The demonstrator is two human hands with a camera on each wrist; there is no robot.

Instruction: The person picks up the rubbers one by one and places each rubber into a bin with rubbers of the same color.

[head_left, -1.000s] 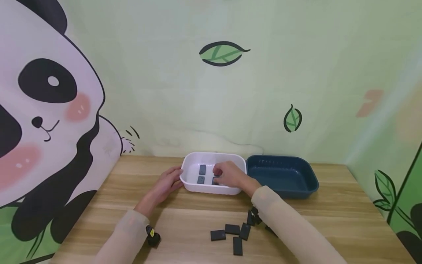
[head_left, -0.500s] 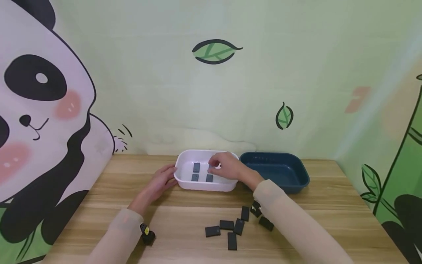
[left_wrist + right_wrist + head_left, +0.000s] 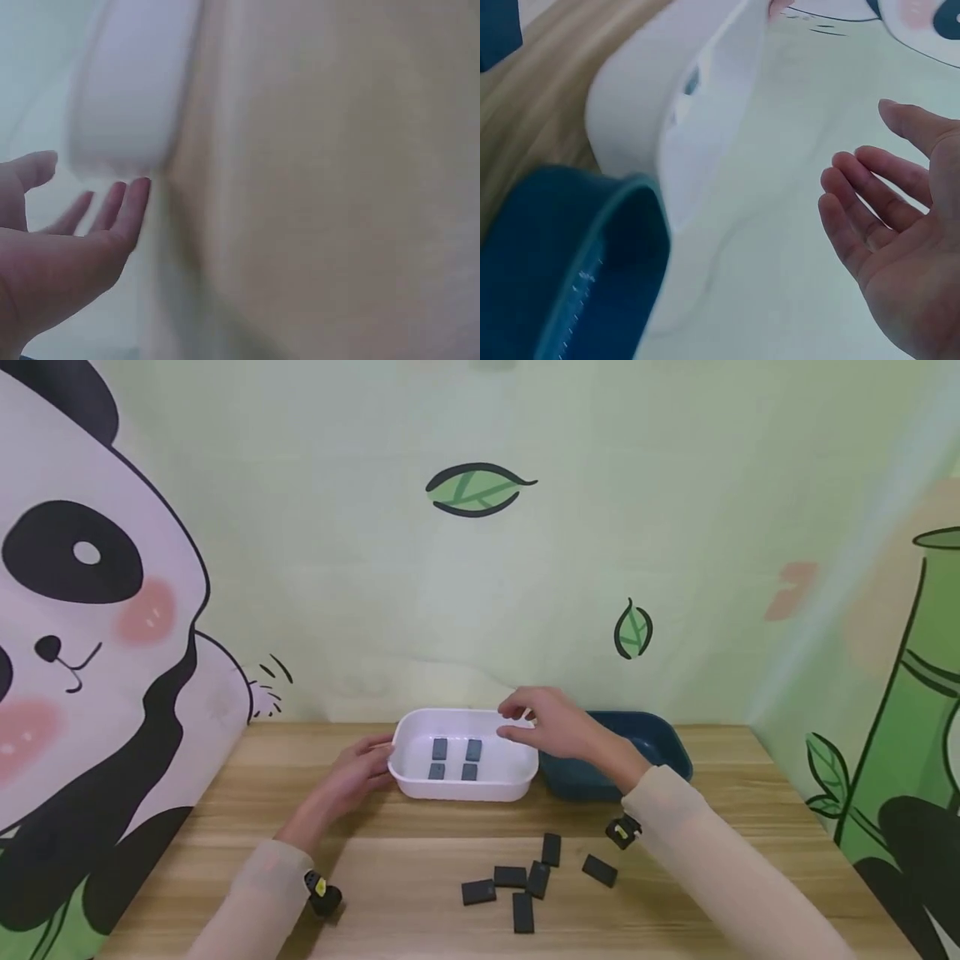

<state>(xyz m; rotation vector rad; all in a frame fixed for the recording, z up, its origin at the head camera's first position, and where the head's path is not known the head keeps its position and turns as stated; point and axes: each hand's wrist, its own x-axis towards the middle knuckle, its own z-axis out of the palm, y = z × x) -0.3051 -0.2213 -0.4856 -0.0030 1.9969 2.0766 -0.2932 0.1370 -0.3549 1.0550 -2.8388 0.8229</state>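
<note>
A white plastic basin (image 3: 462, 789) stands at the back of the table, with several small flat dark rectangular pieces (image 3: 474, 750) lying in two rows inside. My left hand (image 3: 356, 777) is at the basin's left end, fingertips right at its wall; the left wrist view shows these fingers (image 3: 135, 210) loosely extended. Above the basin's right end hovers my right hand (image 3: 551, 722), thumb and fingers apart. In the right wrist view this hand (image 3: 915, 232) holds nothing and its fingers are loosely bent.
A dark blue basin (image 3: 577, 789) stands right beside the white one, partly behind my right forearm. Several black rectangular pieces (image 3: 522, 912) lie scattered on the wooden table (image 3: 405, 877) in front. A panda-printed wall (image 3: 337, 568) rises behind.
My right hand has let go of a dark piece inside the white basin, then lifted and moved right with its fingers spread. My left hand stays at the basin's left end.
</note>
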